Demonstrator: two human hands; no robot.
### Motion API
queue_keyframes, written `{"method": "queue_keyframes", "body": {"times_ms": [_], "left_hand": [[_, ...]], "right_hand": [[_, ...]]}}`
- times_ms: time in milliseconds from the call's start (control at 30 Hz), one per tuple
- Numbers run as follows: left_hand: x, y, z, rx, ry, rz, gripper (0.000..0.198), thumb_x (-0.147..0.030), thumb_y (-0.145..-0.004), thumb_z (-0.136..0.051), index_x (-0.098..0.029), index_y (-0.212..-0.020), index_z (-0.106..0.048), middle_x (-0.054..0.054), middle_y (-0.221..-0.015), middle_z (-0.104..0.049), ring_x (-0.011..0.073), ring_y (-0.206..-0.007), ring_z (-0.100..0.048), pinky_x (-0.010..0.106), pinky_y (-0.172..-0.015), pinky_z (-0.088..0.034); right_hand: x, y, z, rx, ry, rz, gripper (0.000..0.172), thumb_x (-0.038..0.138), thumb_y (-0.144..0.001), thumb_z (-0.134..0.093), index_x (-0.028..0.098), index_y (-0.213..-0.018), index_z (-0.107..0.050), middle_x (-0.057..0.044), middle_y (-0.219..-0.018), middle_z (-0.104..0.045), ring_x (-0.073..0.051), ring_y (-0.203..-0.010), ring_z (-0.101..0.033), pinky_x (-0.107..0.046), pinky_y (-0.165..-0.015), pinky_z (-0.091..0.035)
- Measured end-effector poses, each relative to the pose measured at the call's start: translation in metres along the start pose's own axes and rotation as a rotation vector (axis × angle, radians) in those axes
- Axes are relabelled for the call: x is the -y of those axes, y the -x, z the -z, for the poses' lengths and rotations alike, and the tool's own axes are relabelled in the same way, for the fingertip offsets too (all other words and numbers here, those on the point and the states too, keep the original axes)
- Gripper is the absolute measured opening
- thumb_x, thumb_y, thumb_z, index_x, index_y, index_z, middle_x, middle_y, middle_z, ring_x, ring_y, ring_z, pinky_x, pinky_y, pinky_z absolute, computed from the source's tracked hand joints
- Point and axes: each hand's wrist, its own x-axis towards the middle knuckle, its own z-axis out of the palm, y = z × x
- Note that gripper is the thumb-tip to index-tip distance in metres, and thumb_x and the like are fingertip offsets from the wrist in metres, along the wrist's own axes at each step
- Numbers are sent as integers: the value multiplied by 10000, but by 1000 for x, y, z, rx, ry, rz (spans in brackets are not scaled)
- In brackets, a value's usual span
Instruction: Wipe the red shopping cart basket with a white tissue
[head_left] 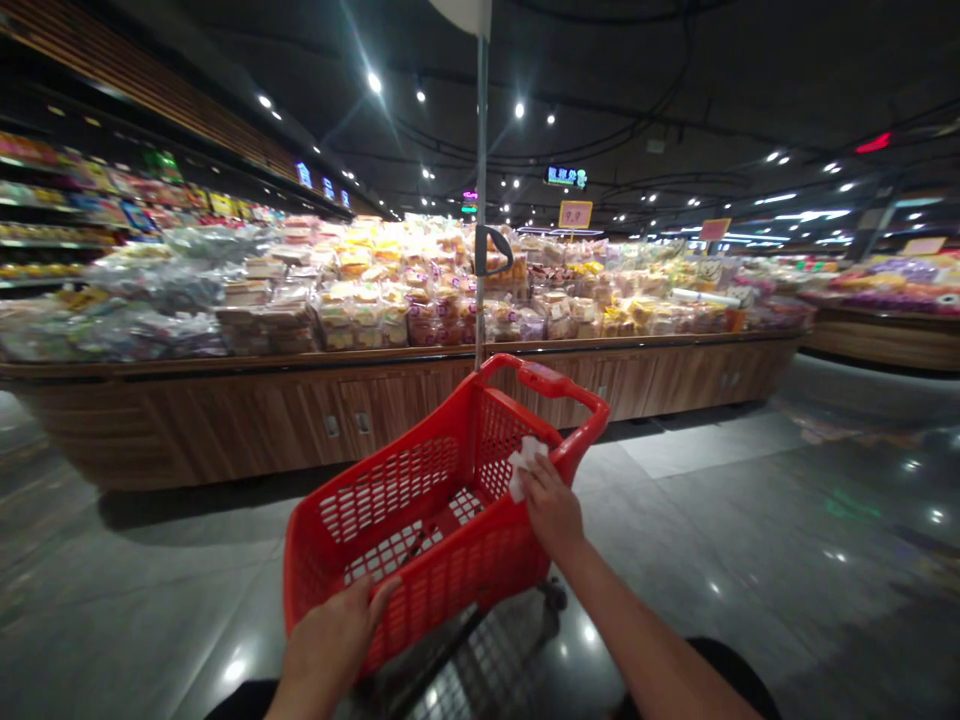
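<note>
Left hand [330, 640] at the near edge of a red plastic shopping basket [420, 520], grip clenched on the rim, fingers [379, 598] hooked over it. Right hand [551, 505] at the basket's right rim, grip closed on a white wipe [526, 465] (could be a tissue, hard to tell), which is pressed against the rim and mesh wall. Basket sits tilted, held out low in front of the person, with a dark wheeled cart frame [480, 650] under its near end. Far ahead: wood-panelled display surface [225, 425] heaped with packaged baked goods [367, 315]. Metal pole [481, 200] rises just behind the basket's far end. Yellow price sign [575, 214] above the goods, stocked shelves [67, 200] far left, polished floor [750, 520] right.
</note>
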Motion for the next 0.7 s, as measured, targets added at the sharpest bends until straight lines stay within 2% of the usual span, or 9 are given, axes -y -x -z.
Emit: {"method": "queue_keyframes", "body": {"times_ms": [100,267,333,400,567,633,700], "left_hand": [[8,1,1,-5,-11,-4,435,-446,-923,-221,-187,-1006,-562,96,-862,-710,269,-835,-677,366,-686,-499],[22,-3,0,-17,24,0,447,-465,-914,-226,-179,-954,-566,103,-857,-707,275,-844,-672,364,-692,-488],[28,-5,-1,-30,42,-6,441,-461,-911,-224,-190,-926,-570,98,-864,-708,269,-853,-670,362,-706,-484],[36,-6,-2,-34,68,0,426,-457,-905,-231,-208,-907,-577,81,-862,-711,252,-857,-670,347,-725,-482],[59,-11,-11,-54,160,7,395,-467,-866,-284,-242,-954,-596,51,-920,-719,234,-905,-662,324,-774,-479],[69,-13,-15,-56,193,-5,423,-479,-860,-269,-248,-979,-603,49,-972,-714,237,-931,-656,332,-795,-477],[75,-16,-15,-46,228,-16,457,-496,-858,-249,-246,-958,-618,48,-991,-710,241,-959,-647,337,-816,-473]], "right_hand": [[-17,-6,6,-42,43,-24,321,121,-898,-427,162,-1145,-627,-79,-1254,-577,-235,-1275,-401,-375,-1011,-418],[15,7,-4,41,-22,96,329,113,-882,-455,198,-1155,-619,-44,-1283,-557,-223,-1293,-378,-358,-1007,-428],[18,6,-2,71,-40,145,338,124,-879,-467,206,-1177,-605,-42,-1291,-552,-218,-1279,-399,-362,-1008,-427],[4,-1,6,40,-27,127,336,140,-890,-452,209,-1183,-602,-53,-1266,-572,-213,-1258,-428,-369,-1002,-432],[-49,-21,27,-189,56,-49,333,202,-933,-387,191,-1189,-600,-86,-1251,-575,-224,-1267,-416,-402,-1000,-430],[-51,-19,28,-218,50,-47,333,204,-935,-380,180,-1175,-609,-89,-1252,-573,-228,-1277,-402,-407,-1011,-421],[-37,-11,25,-177,15,15,327,186,-927,-390,181,-1161,-618,-77,-1266,-565,-220,-1290,-384,-391,-1018,-421]]}}
